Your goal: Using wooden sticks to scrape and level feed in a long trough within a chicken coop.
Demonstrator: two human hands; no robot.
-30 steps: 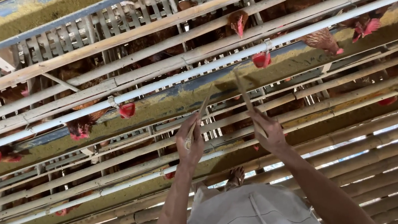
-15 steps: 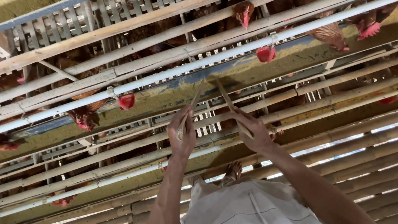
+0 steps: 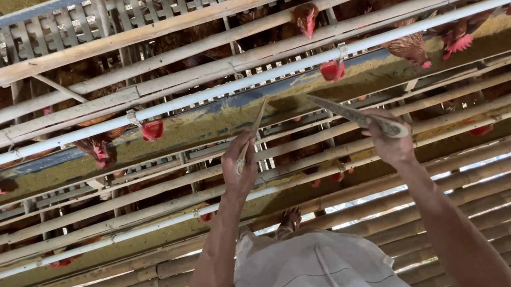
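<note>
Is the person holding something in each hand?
Yes: the left hand grips a thin flat stick and the right hand grips another flat strip, both raised toward the cage row.

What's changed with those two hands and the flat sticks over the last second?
The left hand and right hand have drawn apart, so their flat sticks, nearly tip to tip before, now stand wide apart. Each hand kept hold of its stick. The feed trough and hens look unchanged.

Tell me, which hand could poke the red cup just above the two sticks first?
Probably the right hand: its flat wooden paddle tips closest under that red plastic cup; the left hand holds a thin wooden stick ending farther aside.
</note>
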